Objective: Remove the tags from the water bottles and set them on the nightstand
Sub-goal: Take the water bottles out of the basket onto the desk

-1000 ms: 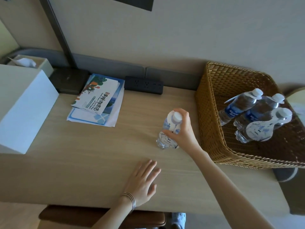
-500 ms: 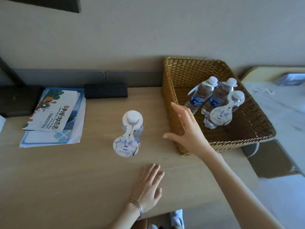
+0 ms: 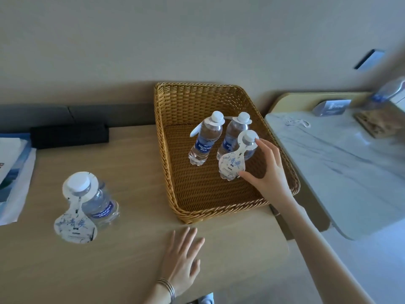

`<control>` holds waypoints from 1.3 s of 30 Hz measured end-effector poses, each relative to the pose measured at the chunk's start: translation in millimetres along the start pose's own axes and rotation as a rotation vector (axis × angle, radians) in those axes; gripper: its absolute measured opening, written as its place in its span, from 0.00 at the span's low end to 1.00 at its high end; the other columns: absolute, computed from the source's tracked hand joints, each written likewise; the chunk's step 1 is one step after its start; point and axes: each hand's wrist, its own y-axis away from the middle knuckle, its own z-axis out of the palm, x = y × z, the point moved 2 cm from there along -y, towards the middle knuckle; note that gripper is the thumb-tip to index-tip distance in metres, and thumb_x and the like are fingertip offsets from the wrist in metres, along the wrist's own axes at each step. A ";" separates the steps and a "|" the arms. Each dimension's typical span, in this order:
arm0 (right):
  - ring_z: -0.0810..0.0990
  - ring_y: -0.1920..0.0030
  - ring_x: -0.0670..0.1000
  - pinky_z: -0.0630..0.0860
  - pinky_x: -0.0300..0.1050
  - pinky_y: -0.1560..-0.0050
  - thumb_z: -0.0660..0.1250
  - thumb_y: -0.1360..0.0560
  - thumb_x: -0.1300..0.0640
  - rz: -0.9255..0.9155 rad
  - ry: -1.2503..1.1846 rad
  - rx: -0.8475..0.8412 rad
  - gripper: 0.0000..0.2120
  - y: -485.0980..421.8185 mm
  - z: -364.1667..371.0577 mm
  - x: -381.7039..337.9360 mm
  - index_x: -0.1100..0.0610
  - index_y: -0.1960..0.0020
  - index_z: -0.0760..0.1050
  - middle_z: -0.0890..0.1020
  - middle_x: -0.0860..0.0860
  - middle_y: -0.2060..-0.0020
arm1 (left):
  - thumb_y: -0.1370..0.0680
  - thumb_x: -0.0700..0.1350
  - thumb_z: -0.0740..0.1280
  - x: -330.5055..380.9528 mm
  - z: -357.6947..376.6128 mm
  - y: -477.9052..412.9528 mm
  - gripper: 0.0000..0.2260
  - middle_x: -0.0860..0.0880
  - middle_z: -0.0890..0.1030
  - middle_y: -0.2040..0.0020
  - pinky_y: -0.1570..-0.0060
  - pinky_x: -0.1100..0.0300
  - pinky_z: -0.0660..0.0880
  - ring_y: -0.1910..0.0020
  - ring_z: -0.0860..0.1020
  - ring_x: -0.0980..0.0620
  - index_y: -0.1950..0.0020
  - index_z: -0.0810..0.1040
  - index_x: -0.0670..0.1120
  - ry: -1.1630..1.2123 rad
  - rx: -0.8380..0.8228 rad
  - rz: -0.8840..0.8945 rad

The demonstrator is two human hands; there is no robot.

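The right grip (image 3: 271, 172) reaches into the wicker basket (image 3: 219, 213) with its fingers spread and nearly straight, released rather than clenched. Its index fingertip (image 3: 259, 141) touches the white cap of the nearest bottle (image 3: 249, 137), and its thumb lies against the lower edge of that bottle's tag (image 3: 232, 165). The blue-and-white tag hangs from the bottle's neck and hides most of the bottle. Nothing is grasped.

Just beyond this grip, deeper in the basket, stand two more bottles (image 3: 206, 141) (image 3: 234, 132). They are upright and close together, each with a paper collar under its cap.

The left grip (image 3: 182, 260) lies flat on the desk (image 3: 135, 172), palm down and fingers fanned, holding nothing, with thin bracelets (image 3: 167, 288) at the wrist. The basket's front rim is just ahead of it. Off to its left a fourth bottle (image 3: 100, 207) stands alone on the desk, its tag (image 3: 75, 227) draped down the front.

To the right of the right grip, beside the basket, is the marble-topped nightstand (image 3: 339, 172). A blurred bottle (image 3: 388, 93) sits at its far corner. Far to the left of both grips lie a black power strip (image 3: 70, 136) and some leaflets (image 3: 13, 172).
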 end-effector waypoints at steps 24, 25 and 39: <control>0.72 0.41 0.50 0.74 0.46 0.46 0.77 0.35 0.51 -0.119 -0.214 -0.134 0.39 -68.2 43.6 68.3 0.53 0.32 0.59 0.70 0.55 0.37 | 0.29 0.41 0.61 38.5 -42.0 -11.8 0.18 0.49 0.77 0.38 0.35 0.53 0.66 0.34 0.70 0.51 0.40 0.79 0.48 -0.020 0.469 0.005; 0.72 0.41 0.51 0.74 0.45 0.47 0.77 0.35 0.51 -0.122 -0.215 -0.134 0.39 -68.2 44.0 67.9 0.52 0.32 0.58 0.71 0.54 0.37 | 0.29 0.41 0.61 45.5 -56.9 -14.4 0.18 0.50 0.76 0.37 0.33 0.54 0.64 0.34 0.70 0.50 0.39 0.78 0.48 -0.048 0.551 0.021; 0.71 0.38 0.57 0.75 0.61 0.46 0.76 0.34 0.50 -0.133 -0.078 -0.207 0.39 -61.9 34.7 53.7 0.53 0.31 0.57 0.69 0.54 0.36 | 0.30 0.42 0.64 54.9 -99.4 -47.2 0.28 0.51 0.77 0.38 0.28 0.55 0.55 0.35 0.70 0.51 0.30 0.67 0.50 -0.180 0.578 -0.173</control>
